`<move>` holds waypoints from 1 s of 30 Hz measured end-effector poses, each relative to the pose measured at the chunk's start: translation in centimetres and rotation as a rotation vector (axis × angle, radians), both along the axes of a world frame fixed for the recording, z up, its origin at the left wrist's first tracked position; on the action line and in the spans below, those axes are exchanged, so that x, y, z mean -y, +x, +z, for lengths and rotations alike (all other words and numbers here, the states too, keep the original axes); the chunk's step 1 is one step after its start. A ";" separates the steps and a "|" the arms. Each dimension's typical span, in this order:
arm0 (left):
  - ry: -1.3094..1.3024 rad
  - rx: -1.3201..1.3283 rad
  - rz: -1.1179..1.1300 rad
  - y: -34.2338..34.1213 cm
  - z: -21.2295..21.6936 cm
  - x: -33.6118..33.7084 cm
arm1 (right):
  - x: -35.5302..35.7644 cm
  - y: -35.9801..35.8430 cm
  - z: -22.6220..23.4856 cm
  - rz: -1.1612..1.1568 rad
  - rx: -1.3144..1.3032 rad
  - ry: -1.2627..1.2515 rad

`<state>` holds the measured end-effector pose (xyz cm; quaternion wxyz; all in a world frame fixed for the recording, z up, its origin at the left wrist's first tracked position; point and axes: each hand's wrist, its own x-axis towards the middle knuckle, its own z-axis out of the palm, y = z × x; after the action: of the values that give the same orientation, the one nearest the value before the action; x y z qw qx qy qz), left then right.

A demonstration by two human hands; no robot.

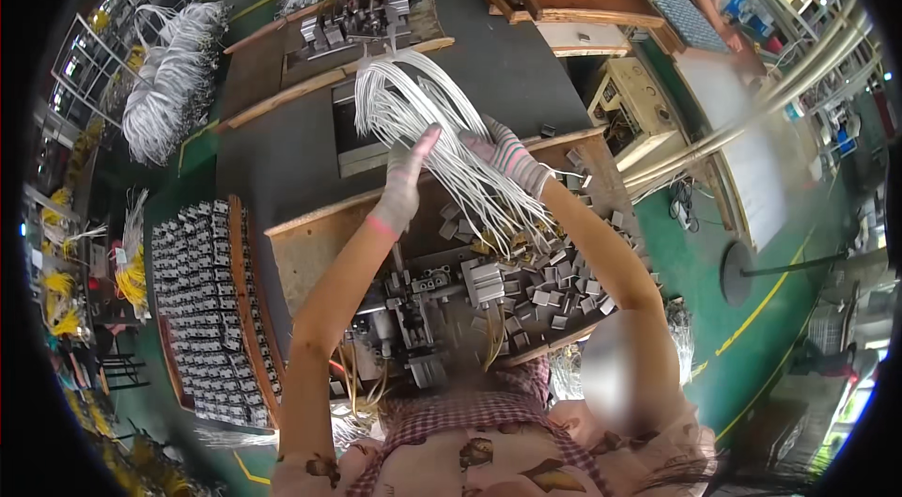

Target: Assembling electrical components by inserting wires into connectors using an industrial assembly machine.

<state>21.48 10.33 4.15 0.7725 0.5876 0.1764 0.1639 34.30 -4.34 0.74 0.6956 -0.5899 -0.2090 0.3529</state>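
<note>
Head view: a bundle of slender white cables (442, 116), bent over at its far end, is clasped by the left hand (404, 185) and right hand (507, 157), both in striped knit gloves (516, 159), above a wooden workbench (305, 257). Rectangular metal pieces (540, 298) are strewn beside a metal fixture (412, 309); a wood-edged tray (246, 300) at left is filled with rowed blocks (195, 295).

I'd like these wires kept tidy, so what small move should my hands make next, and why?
Perhaps slide the right hand down the white wire bundle to gather its lower ends, while the left hand supports it. Both hands hold the bundle from opposite sides, and those ends splay out over scattered grey blocks, where they might catch.
</note>
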 end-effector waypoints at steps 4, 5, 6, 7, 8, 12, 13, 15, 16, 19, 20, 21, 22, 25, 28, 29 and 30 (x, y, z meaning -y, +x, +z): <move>-0.046 -0.097 0.126 0.5 1.6 2.1 | 0.0 -0.2 1.8 -0.083 0.376 -0.137; -0.010 -0.064 0.131 -0.6 1.6 1.9 | 0.0 -0.2 2.8 -0.100 0.621 -0.246; -0.100 -0.094 0.012 -1.5 0.8 0.2 | -0.1 0.7 3.2 -0.090 0.505 -0.193; -0.179 -0.010 0.111 -2.3 1.2 1.2 | 0.9 1.3 4.9 -0.086 0.353 -0.115; -0.179 0.067 0.100 -2.8 0.9 1.4 | 1.4 3.8 4.5 -0.069 0.344 -0.067; -0.336 0.038 0.038 -1.5 -0.3 2.2 | 4.7 11.9 -0.5 -0.165 0.618 -0.497; -0.373 0.043 -0.035 0.7 -0.4 4.4 | 8.6 15.4 -4.6 -0.240 0.480 -0.529; -0.325 0.144 0.055 -1.6 -0.6 1.3 | 4.5 8.6 -2.8 -0.271 0.851 -0.621; -0.330 0.111 0.083 -2.0 -0.5 1.0 | 5.0 6.6 -1.6 -0.280 0.910 -0.640; -0.259 0.064 0.183 -1.8 -1.9 0.7 | 8.5 3.6 0.8 -0.308 0.966 -0.727; -0.265 0.116 0.255 -1.9 -3.1 0.3 | 9.2 3.0 1.0 -0.304 0.959 -0.772; -0.269 0.113 0.251 -2.6 -2.6 1.1 | 10.0 2.1 1.9 -0.306 0.957 -0.778; -0.074 0.118 0.476 -3.3 -1.6 2.1 | 10.9 1.5 3.1 -0.284 0.970 -0.876; 0.497 0.261 0.687 -5.0 1.2 5.0 | 11.8 1.1 4.5 -0.252 0.973 -1.011; 1.129 0.329 0.031 -4.3 5.5 7.4 | 9.2 0.4 6.3 -0.029 0.755 -1.216; 1.509 0.319 -0.069 -3.2 4.1 8.0 | 8.2 0.2 5.5 -0.032 0.755 -1.210; 1.599 0.285 -0.140 -2.2 2.6 9.3 | 7.7 0.5 4.3 0.013 0.781 -1.249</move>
<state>19.31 1.07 6.73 0.1429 0.9446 -0.1310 0.2647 34.79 -12.02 5.03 0.1025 -0.9576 -0.2050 0.1746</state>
